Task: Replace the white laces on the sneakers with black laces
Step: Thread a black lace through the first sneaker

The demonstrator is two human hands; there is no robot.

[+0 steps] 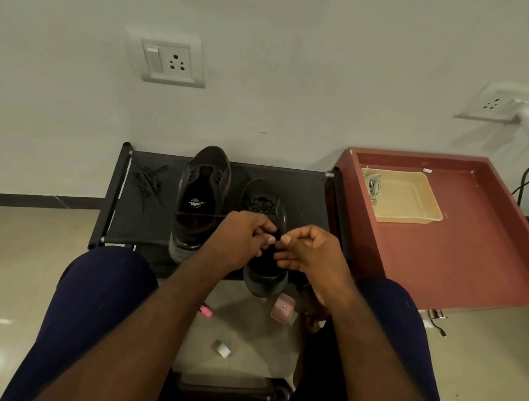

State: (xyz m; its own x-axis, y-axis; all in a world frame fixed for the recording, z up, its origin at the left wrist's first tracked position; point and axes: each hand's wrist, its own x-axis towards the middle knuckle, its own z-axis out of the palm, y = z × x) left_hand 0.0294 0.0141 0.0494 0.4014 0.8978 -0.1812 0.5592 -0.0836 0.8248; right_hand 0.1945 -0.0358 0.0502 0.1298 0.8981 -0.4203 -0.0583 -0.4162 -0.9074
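Black lace (199,214) is what my left grip (239,237) pinches between thumb and forefinger, the other fingers curled, and a strand of it runs taut to the left across the open mouth of the neighbouring sneaker. My right grip (311,252) meets it thumb-tip to thumb-tip, fingers curled, thumb and forefinger pressed together on the same lace. Both grips hover over the tongue of the right-hand sneaker (264,200), which stands near the middle of the rack (303,188) with its heel overhanging the front edge and black lacing already showing near its toe. The left-hand sneaker (203,190) stands just beside it, unlaced, its toe at the rack's back edge. A loose black lace (148,179) lies bundled near the rack's back left corner. Beside the rack's right edge stands a red table (467,247); near its back left corner sits a beige tray (410,199) with the white laces (372,185) heaped in its left end. On the floor between my knees lie a pink marker (206,311), a small pink device (283,308) and a white block (223,349).
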